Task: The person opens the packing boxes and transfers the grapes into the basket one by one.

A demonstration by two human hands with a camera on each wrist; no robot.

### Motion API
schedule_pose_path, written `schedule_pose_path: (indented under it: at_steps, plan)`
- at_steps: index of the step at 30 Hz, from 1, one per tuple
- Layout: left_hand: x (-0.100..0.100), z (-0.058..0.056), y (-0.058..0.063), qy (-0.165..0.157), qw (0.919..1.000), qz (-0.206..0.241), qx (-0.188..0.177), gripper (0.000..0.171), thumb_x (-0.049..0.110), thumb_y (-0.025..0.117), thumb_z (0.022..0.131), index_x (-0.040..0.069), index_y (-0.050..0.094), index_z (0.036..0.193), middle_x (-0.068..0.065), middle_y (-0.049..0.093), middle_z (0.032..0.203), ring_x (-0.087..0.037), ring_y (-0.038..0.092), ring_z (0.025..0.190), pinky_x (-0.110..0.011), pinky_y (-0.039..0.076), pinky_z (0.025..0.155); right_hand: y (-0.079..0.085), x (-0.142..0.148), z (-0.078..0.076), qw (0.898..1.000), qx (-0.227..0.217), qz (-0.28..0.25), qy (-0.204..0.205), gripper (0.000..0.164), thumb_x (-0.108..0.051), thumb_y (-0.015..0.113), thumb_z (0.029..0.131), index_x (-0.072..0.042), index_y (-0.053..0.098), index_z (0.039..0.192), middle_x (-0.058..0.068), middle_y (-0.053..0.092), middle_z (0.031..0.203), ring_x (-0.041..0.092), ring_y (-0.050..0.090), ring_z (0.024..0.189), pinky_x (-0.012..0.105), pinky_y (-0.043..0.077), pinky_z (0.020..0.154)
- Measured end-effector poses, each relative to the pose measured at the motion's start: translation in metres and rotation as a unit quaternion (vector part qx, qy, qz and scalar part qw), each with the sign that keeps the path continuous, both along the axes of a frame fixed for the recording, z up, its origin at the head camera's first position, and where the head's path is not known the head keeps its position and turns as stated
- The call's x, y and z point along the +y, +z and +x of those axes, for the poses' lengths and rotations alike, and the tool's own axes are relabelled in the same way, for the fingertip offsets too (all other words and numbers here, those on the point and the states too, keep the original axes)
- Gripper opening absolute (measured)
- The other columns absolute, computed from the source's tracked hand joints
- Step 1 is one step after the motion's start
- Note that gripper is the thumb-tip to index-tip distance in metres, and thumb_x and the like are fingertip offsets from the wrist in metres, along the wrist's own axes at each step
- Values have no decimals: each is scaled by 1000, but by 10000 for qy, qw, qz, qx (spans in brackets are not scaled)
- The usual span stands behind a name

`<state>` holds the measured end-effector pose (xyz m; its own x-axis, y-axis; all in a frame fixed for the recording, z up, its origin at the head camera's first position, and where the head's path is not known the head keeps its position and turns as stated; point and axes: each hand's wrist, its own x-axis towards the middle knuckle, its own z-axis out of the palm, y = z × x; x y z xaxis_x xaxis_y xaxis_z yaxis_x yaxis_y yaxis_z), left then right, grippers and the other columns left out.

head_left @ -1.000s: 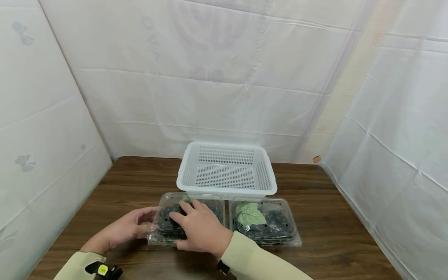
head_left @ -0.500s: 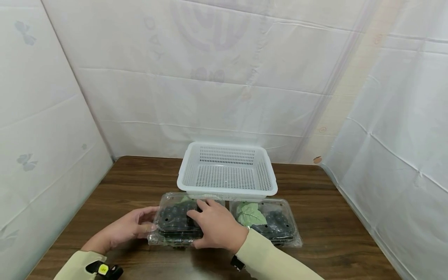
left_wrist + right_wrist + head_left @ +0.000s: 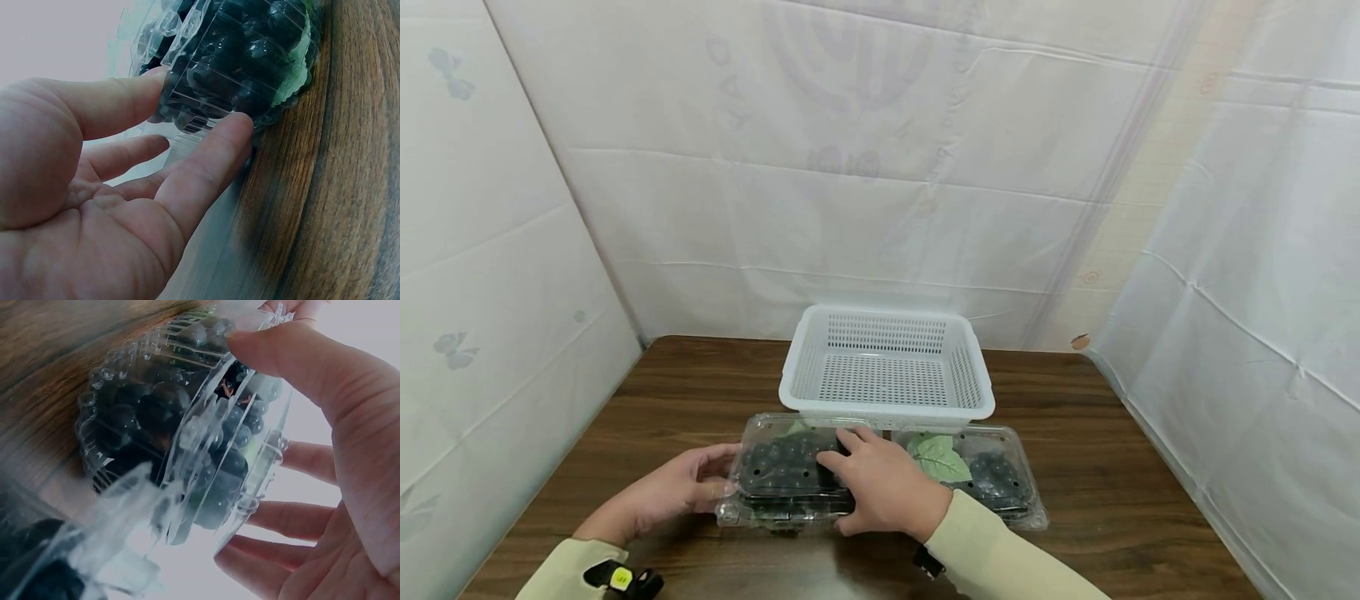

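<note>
Two clear plastic clamshell boxes of dark grapes, each with a green leaf, lie side by side on the table. My left hand (image 3: 688, 483) holds the left end of the left clamshell box (image 3: 775, 458), its thumb at the rim and its fingers alongside, as the left wrist view shows. Spread over the right part of that box's lid is my right hand (image 3: 883, 483). In the right wrist view its thumb rests on the rim at the front, with the fingers over the lid. The right clamshell box (image 3: 992, 483) stands just beyond the right hand, which partly covers it.
A white perforated basket (image 3: 880, 410) stands behind both boxes, its interior bare. The brown wooden table (image 3: 1097, 500) is bounded by pale cloth walls (image 3: 880, 217) at the back and both sides.
My right hand has slid to the right along the left box's lid, uncovering more of the grapes. The left hand, the boxes and the basket have stayed in place.
</note>
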<state>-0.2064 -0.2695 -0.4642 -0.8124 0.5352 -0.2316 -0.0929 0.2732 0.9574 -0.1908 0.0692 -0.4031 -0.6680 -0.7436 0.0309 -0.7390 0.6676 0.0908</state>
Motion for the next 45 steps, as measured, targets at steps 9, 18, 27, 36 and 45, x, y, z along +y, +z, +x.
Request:
schedule_pose_path:
  at_steps: [9, 18, 27, 36, 45]
  plan:
    - [0, 0, 0, -22, 10000, 10, 28, 77, 16, 65, 101, -17, 19, 154, -42, 39, 148, -34, 57, 128, -42, 60, 93, 4, 9, -1, 9998, -193, -48, -3, 76, -54, 84, 79, -26, 58, 145, 12, 53, 152, 28, 49, 142, 38, 57, 100]
    - [1, -1, 0, -80, 9999, 142, -21, 76, 15, 63, 102, -16, 18, 155, -39, 41, 149, -28, 58, 127, -40, 61, 93, 7, 10, 0, 9998, -100, 108, 131, 70, -48, 84, 78, -23, 61, 140, 12, 60, 145, 30, 56, 136, 38, 58, 99]
    - [0, 1, 0, 2, 10000, -46, -14, 78, 18, 64, 102, -15, 18, 156, -43, 35, 151, -36, 55, 131, -41, 60, 94, 4, 3, 8, 9963, 443, 671, 293, 68, -43, 81, 79, -17, 59, 138, 20, 62, 141, 36, 62, 129, 37, 58, 100]
    - [0, 0, -3, 13, 10000, 41, -16, 77, 18, 64, 102, -14, 19, 156, -39, 38, 151, -28, 58, 127, -40, 61, 92, 6, -4, 5, 9947, 483, 844, 338, 67, -46, 83, 77, -16, 62, 133, 14, 69, 128, 31, 68, 120, 35, 59, 95]
    - [-1, -1, -5, -30, 9998, 186, 39, 76, 15, 63, 103, -16, 17, 155, -38, 43, 147, -24, 62, 120, -39, 62, 90, 20, -3, -6, 9980, -353, 369, 364, 62, -34, 85, 72, -19, 66, 129, -7, 68, 96, 8, 61, 78, 24, 51, 64]
